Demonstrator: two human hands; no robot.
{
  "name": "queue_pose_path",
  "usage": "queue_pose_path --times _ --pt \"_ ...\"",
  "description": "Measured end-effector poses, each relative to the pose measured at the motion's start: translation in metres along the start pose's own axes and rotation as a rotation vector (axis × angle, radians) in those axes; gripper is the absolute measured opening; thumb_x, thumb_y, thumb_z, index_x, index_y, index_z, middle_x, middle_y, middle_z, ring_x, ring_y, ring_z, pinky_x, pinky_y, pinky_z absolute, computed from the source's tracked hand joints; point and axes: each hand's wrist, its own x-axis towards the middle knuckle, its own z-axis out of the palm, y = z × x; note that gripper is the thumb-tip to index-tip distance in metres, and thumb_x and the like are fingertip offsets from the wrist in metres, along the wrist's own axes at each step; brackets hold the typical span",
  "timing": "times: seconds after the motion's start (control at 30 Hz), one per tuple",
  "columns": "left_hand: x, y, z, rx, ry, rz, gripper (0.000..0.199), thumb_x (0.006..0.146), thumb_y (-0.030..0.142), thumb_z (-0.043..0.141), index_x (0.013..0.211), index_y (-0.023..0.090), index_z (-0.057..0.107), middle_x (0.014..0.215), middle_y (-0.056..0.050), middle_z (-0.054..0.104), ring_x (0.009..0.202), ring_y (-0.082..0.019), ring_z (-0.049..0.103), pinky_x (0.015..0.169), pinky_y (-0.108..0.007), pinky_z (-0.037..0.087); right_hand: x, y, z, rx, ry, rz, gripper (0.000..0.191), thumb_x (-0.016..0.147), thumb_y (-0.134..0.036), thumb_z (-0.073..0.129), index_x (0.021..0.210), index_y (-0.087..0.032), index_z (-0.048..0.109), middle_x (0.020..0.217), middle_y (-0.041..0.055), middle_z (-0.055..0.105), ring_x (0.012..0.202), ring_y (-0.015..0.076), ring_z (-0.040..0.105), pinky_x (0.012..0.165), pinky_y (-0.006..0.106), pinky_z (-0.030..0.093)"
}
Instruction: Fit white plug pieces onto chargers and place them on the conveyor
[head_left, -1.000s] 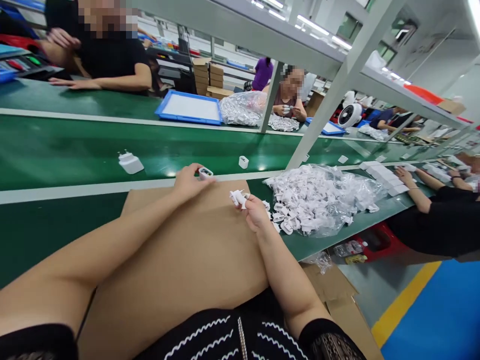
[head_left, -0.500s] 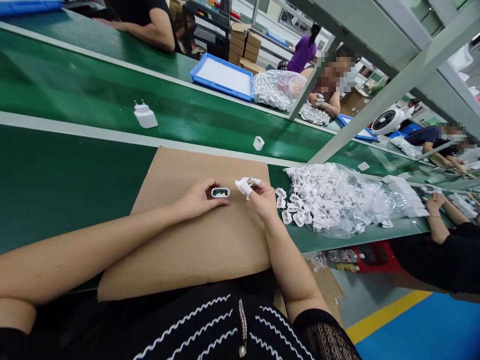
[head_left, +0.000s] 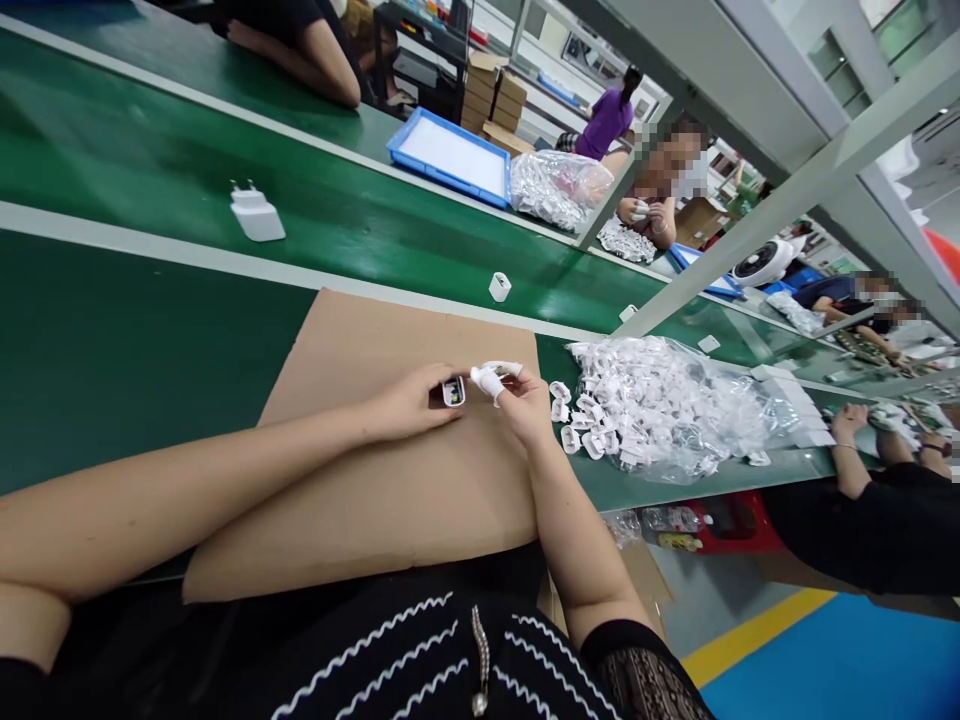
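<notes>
My left hand [head_left: 420, 402] is closed round a white charger housing [head_left: 454, 392], whose open end shows parts inside. Close beside it on the right, my right hand [head_left: 521, 395] has its fingers pinched together, with white covers on the fingertips; what they hold, if anything, is too small to make out. Both hands are above a brown cardboard sheet [head_left: 360, 500]. To the right of my right hand, loose white plastic parts [head_left: 571, 440] lie by a clear bag of many similar white parts [head_left: 660, 400].
Across the green belt [head_left: 360, 230] lie a white plug charger [head_left: 257, 215] and a small white housing [head_left: 499, 287]. A metal post [head_left: 720, 240] rises beyond the bag. Several people sit at the line; a blue tray [head_left: 450, 157] stands on the far side.
The housing in my left hand has turned and come nearer my right hand. Chargers on the belt have shifted left, and another white piece shows by the post.
</notes>
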Motion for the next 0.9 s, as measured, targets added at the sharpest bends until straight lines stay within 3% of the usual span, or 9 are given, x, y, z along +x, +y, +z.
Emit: queue_pose_path --times 0.07,0.13,0.2,0.27,0.33,0.47,0.6,0.8,0.9 --pt "-0.003 -0.003 -0.003 -0.033 -0.068 0.018 0.077 0.082 0.057 0.075 0.149 0.027 0.051 0.147 -0.011 0.058 0.134 -0.033 0.056 0.114 -0.046 0.046 -0.002 0.001 -0.001 -0.072 -0.005 -0.081 0.03 0.072 -0.042 0.088 0.096 -0.025 0.08 0.105 0.0036 0.076 0.084 0.0174 0.067 0.068 0.029 0.053" --pt "-0.006 -0.005 -0.001 -0.002 0.044 -0.045 0.094 0.07 0.061 0.085 0.15 0.024 0.051 0.152 -0.014 0.053 0.139 -0.037 0.052 0.114 -0.049 0.046 -0.003 0.003 -0.001 -0.162 -0.014 -0.17 0.024 0.079 -0.04 0.084 0.098 -0.026 0.081 0.107 0.0032 0.076 0.088 0.0177 0.068 0.076 0.031 0.056" --pt "-0.008 -0.005 0.003 0.006 0.175 -0.088 0.082 0.069 0.064 0.086 0.134 0.021 0.063 0.138 -0.015 0.062 0.129 -0.037 0.059 0.109 -0.051 0.05 -0.005 0.004 -0.002 -0.271 -0.029 -0.265 0.019 0.085 -0.038 0.079 0.101 -0.027 0.08 0.106 0.0032 0.076 0.091 0.0184 0.069 0.083 0.032 0.057" --pt "-0.008 -0.003 0.008 -0.044 0.188 -0.048 0.057 0.081 0.064 0.076 0.117 0.021 0.07 0.12 -0.012 0.07 0.113 -0.032 0.066 0.102 -0.048 0.054 -0.007 0.004 -0.003 -0.38 -0.052 -0.368 0.017 0.09 -0.033 0.073 0.105 -0.027 0.079 0.104 0.0036 0.075 0.095 0.0193 0.069 0.089 0.033 0.056" --pt "-0.007 -0.002 0.009 -0.093 0.161 0.022 0.046 0.087 0.061 0.071 0.11 0.022 0.073 0.111 -0.009 0.073 0.106 -0.029 0.069 0.099 -0.045 0.055 -0.01 0.001 -0.003 -0.49 -0.078 -0.445 0.02 0.094 -0.029 0.067 0.111 -0.027 0.077 0.106 0.0046 0.075 0.1 0.0201 0.069 0.094 0.035 0.055" --pt "-0.006 0.002 0.005 -0.122 0.163 0.044 0.043 0.085 0.06 0.075 0.103 0.021 0.075 0.107 -0.008 0.074 0.101 -0.028 0.069 0.093 -0.042 0.056 -0.017 -0.011 0.001 -0.791 -0.155 -0.5 0.024 0.096 -0.02 0.061 0.114 -0.026 0.075 0.111 0.0061 0.074 0.109 0.022 0.066 0.106 0.039 0.047" --pt "-0.006 0.004 0.003 -0.131 0.159 0.024 0.043 0.085 0.061 0.075 0.097 0.02 0.075 0.101 -0.008 0.073 0.097 -0.027 0.069 0.09 -0.041 0.055 -0.021 -0.022 0.007 -1.032 -0.206 -0.49 0.023 0.09 -0.015 0.062 0.107 -0.024 0.075 0.105 0.0052 0.073 0.106 0.0227 0.063 0.121 0.044 0.032" --pt "-0.005 0.004 0.004 -0.155 0.159 -0.016 0.044 0.082 0.061 0.078 0.099 0.021 0.076 0.099 -0.007 0.072 0.096 -0.026 0.068 0.087 -0.04 0.055 -0.022 -0.018 0.006 -1.028 -0.092 -0.54 0.024 0.091 -0.016 0.059 0.106 -0.026 0.073 0.102 0.0034 0.071 0.105 0.0215 0.062 0.125 0.045 0.024" --pt "-0.005 0.004 0.003 -0.151 0.162 -0.006 0.043 0.083 0.06 0.078 0.098 0.02 0.076 0.099 -0.007 0.072 0.096 -0.026 0.068 0.086 -0.039 0.054 -0.021 -0.016 0.006 -1.068 -0.108 -0.521 0.022 0.088 -0.015 0.06 0.102 -0.027 0.072 0.099 0.0027 0.07 0.104 0.0229 0.061 0.124 0.046 0.024"
